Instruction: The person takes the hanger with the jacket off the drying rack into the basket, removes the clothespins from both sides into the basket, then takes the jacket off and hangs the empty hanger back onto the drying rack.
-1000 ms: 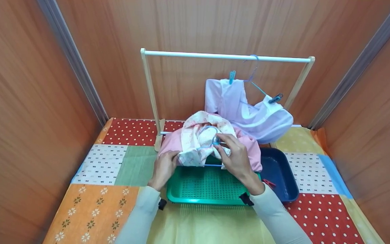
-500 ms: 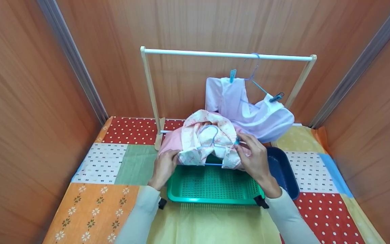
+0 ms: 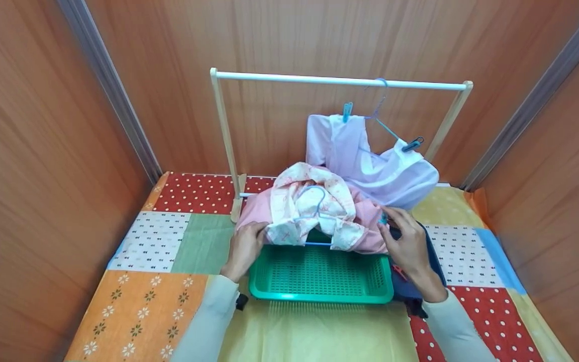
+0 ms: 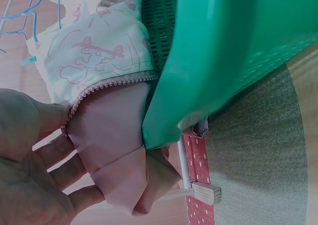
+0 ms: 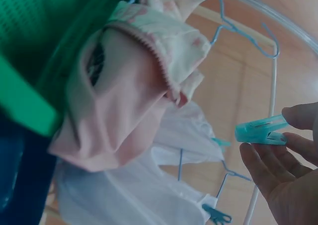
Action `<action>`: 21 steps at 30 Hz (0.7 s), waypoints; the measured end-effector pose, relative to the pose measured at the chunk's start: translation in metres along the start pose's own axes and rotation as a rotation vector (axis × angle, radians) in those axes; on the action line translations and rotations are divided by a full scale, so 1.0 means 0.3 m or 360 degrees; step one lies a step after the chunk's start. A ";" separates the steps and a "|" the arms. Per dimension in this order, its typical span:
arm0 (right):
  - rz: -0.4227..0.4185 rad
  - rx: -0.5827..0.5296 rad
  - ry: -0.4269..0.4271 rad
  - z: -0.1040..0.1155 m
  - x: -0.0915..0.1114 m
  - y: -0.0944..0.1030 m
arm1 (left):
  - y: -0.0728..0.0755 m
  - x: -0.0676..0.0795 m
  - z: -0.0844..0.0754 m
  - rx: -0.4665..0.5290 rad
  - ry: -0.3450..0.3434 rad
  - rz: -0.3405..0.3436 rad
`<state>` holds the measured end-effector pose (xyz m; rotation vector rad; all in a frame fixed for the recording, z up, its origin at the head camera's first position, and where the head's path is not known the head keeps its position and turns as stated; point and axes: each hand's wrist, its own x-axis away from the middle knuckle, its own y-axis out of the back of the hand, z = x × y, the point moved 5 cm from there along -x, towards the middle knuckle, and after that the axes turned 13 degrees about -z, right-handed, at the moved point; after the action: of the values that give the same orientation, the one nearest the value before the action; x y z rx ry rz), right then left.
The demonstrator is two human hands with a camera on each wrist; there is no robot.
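Observation:
A pink garment with a white patterned lining (image 3: 299, 173) lies over the back of the green basket (image 3: 319, 299). A blue hanger (image 3: 322, 198) sits inside its collar. My left hand (image 3: 243, 249) holds the garment's left side; in the left wrist view, thumb and fingers pinch it at the zip edge (image 4: 112, 81). My right hand (image 3: 412, 246) is beside the garment's right sleeve. Between its thumb and fingers it pinches a teal clothespin (image 5: 258, 131), which the right wrist view shows apart from the cloth.
A rack with a white rail (image 3: 289, 78) stands behind. From it hangs a white shirt (image 3: 390, 173) on a hanger, with clothespins (image 3: 347, 111) at its shoulders. A dark blue tray (image 3: 438, 264) lies right of the basket, a red clothespin (image 3: 399, 272) near its edge.
My right hand has moved right with the teal clothespin, from the hanger's hook across to beyond the garment's right side. My left hand has stayed at the left side.

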<state>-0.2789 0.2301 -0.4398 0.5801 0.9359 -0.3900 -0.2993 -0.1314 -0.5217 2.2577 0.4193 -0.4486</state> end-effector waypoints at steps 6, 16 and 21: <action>0.0032 0.0125 -0.0128 -0.093 0.015 0.040 | 0.005 -0.008 -0.002 -0.0006 -0.0044 -0.0014; 0.0081 0.0278 -0.0421 -0.273 0.065 0.084 | 0.004 -0.003 0.001 0.0000 -0.0012 0.0006; 0.0193 0.0394 -0.0563 -0.351 0.110 0.088 | -0.003 0.000 0.007 0.0011 -0.0017 0.0008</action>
<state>-0.3135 0.3137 -0.5081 0.7608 0.5136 -0.4843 -0.3000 -0.1324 -0.5236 2.2618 0.4070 -0.4597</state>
